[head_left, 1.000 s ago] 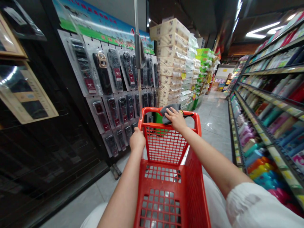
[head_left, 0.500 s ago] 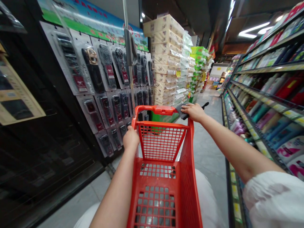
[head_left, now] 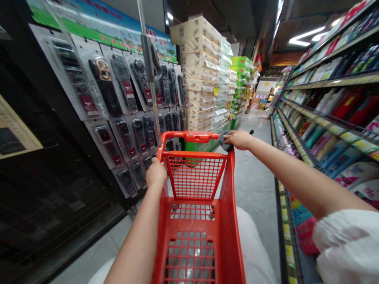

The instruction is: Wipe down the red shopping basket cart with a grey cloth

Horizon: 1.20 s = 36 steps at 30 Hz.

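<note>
A red plastic shopping cart fills the lower middle of the head view, its grid basket bare inside. My left hand is wrapped round the upper left side of its frame, just below the handlebar. At the right corner of the handlebar, my right hand presses a grey cloth against the red plastic. A small dark tip pokes out behind that hand; what it belongs to is hidden. From the left corner of the cart rises a metal pole with a grey clip on it.
Packaged belts hang on a display to the left. Beyond them stand stacked cream cartons and green boxes. Long shelves of bottles line the right side. A grey tiled aisle runs ahead between them.
The cart and both hands sit slightly further left in view. My right hand has shifted a little on the handlebar corner, and the cloth under it looks bunched differently. My left hand keeps its hold.
</note>
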Tool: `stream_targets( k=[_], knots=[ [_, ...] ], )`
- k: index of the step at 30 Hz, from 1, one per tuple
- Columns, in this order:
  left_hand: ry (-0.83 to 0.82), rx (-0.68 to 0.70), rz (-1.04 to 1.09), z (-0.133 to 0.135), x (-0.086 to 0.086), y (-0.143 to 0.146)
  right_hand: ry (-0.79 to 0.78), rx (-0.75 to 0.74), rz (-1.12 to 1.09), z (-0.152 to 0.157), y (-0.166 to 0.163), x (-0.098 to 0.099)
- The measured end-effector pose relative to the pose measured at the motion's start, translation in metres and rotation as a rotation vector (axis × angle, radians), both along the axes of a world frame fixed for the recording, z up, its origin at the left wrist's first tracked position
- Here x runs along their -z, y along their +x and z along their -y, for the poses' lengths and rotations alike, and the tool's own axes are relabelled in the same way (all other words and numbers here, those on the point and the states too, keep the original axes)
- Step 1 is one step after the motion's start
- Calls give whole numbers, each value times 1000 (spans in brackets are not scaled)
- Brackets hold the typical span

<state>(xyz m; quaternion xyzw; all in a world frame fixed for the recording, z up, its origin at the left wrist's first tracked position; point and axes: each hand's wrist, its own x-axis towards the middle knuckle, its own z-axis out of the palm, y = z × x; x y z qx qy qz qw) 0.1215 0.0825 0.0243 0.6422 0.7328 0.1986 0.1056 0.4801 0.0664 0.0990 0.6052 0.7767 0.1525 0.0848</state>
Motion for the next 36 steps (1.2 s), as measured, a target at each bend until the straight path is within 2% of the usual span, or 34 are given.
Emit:
stream_targets(
  k=[3, 6, 8, 11, 13, 18, 22, 26, 33, 36],
  knots=[
    [-3, -2, 0, 2, -2, 1, -1, -46, 39, 22, -3, 5],
    [-6, 11, -6, 2, -1, 1, -9, -63, 65, 39, -22, 14],
    [1, 21, -12, 2, 1, 1, 22, 21, 27, 44, -39, 22],
    [13, 29, -13, 2, 2, 1, 149, 251, -87, 46, -69, 36],
    [17, 25, -6, 3, 2, 1, 206, 345, -172, 44, -90, 46],
    [19, 11, 12, 6, 2, 1, 265, 410, -351, 34, -135, 66],
    [30, 1, 27, 5, 4, 0, 310, 474, -423, 20, -155, 69],
    [39, -9, 32, 3, 7, -1, 272, 400, -477, 5, -179, 64],
    [40, 16, 47, 2, 11, 2, 188, 252, -604, -39, -258, 54],
    [32, 14, 53, 3, 9, 3, 168, 148, -606, -47, -273, 57]
  ],
)
